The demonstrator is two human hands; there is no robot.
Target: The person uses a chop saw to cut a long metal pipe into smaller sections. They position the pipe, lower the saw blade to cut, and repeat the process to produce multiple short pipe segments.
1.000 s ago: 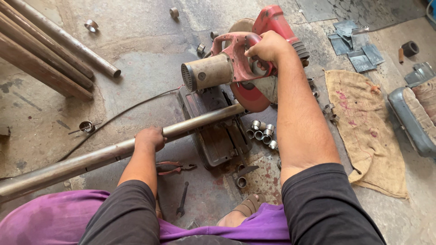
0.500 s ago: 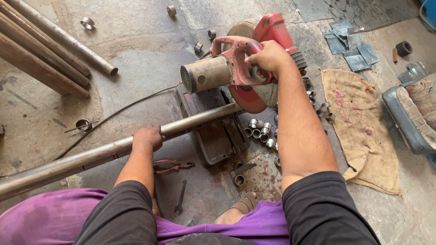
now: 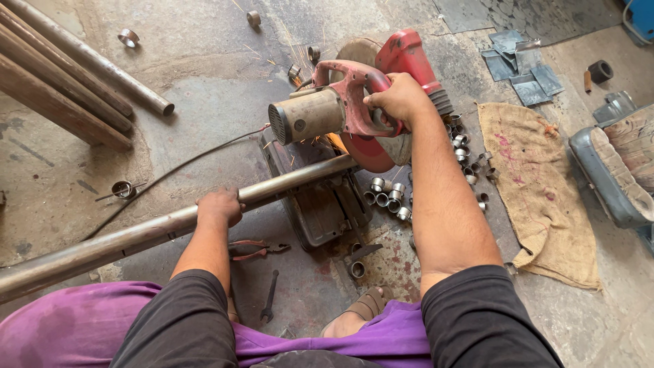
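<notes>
**Head view: saw handle gripped, long pipe pinned across the base**

Head camera looks straight down, and the right hand (image 3: 398,101) has its fingers curled tight around the red handle of the chop saw (image 3: 354,102); knuckles up, thumb tucked under, nothing loose; the grey motor drum juts out just left of that grip; the red blade guard sits down at the pipe, and a few orange sparks fly around the blade and scatter up over the floor. Left hand (image 3: 219,206) now; fingers wrapped over the top of the long steel pipe (image 3: 136,235), pressed together, palm bearing down; that pipe runs from the lower left edge up to the saw's dark base (image 3: 317,204), its far end lying under the blade. Outward from there: a cluster of short cut rings (image 3: 387,194) lies just right of the base; pliers (image 3: 255,249) and a small spanner (image 3: 270,296) rest on the floor between the forearms; a burlap sack (image 3: 531,184) is spread to the right; spare pipes (image 3: 68,75) are stacked at the upper left, well apart.
</notes>
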